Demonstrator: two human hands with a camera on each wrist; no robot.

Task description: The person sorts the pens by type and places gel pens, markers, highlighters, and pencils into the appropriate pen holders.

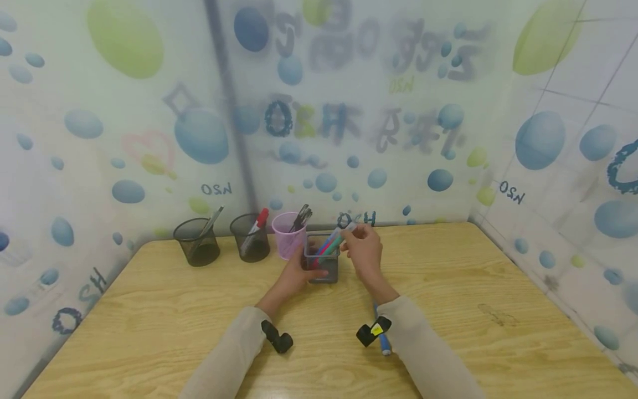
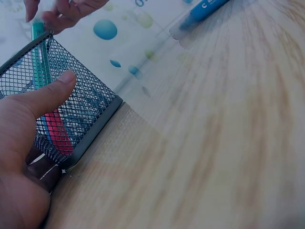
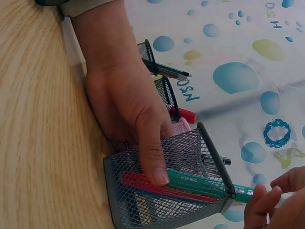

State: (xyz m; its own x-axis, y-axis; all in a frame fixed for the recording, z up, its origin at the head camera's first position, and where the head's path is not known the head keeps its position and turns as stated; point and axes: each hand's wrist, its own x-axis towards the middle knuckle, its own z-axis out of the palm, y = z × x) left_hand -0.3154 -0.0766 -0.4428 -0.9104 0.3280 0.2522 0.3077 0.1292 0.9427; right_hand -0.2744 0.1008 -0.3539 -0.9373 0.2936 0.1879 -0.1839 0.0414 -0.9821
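Observation:
My left hand [image 1: 296, 271] grips a square dark mesh pen holder [image 1: 323, 272] on the table, its thumb [image 2: 57, 93] across the mesh side. Inside lean a green marker [image 3: 190, 182], a red one [image 3: 143, 186] and a blue one [image 1: 326, 244]. With thumb and fingertips, my right hand [image 1: 366, 252] pinches the top end of the green marker, above the holder's rim. The marker's lower part stays inside the mesh. On the table, a blue marker [image 1: 385, 343] lies partly hidden beneath my right wrist.
Left of the square holder stand a pink cup [image 1: 289, 244] with several black pens, a round black mesh cup [image 1: 253, 250] with a red-capped marker, and another black mesh cup [image 1: 201, 254] with a pencil-like stick. Behind the wooden table [image 1: 149, 321] hangs a patterned sheet [image 1: 319, 160].

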